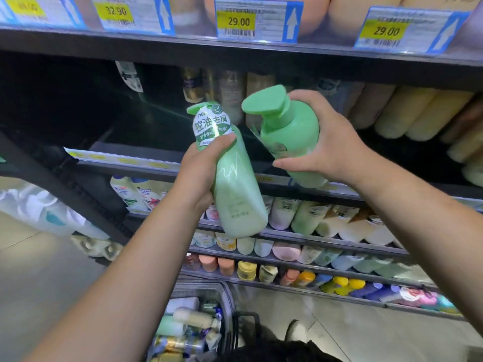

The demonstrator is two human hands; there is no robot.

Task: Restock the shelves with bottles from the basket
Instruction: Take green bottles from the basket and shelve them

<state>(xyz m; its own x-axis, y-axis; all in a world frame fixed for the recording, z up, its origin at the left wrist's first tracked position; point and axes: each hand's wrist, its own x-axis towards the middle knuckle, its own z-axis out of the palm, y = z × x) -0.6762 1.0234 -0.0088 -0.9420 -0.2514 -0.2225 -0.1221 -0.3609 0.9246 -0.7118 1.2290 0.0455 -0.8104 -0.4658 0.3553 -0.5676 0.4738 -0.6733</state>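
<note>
My left hand [201, 165] grips a pale green pump bottle [236, 189] with a white and green label near its top, held tilted in front of the shelves. My right hand [332, 142] grips a second, darker green pump bottle [290, 131], its wide pump head pointing up and left. Both bottles hang in front of the dark middle shelf [146, 131], whose left part holds nothing. The basket [224, 293] stands on the floor below between my arms, with several bottles lying in it.
Cream and yellow bottles [407, 116] fill the right of the middle shelf, and brown and gold ones stand at its back. Lower shelves [313, 241] carry rows of coloured bottles. Price tags [257, 20] line the shelf edge above. A shoe [295, 330] is on the floor.
</note>
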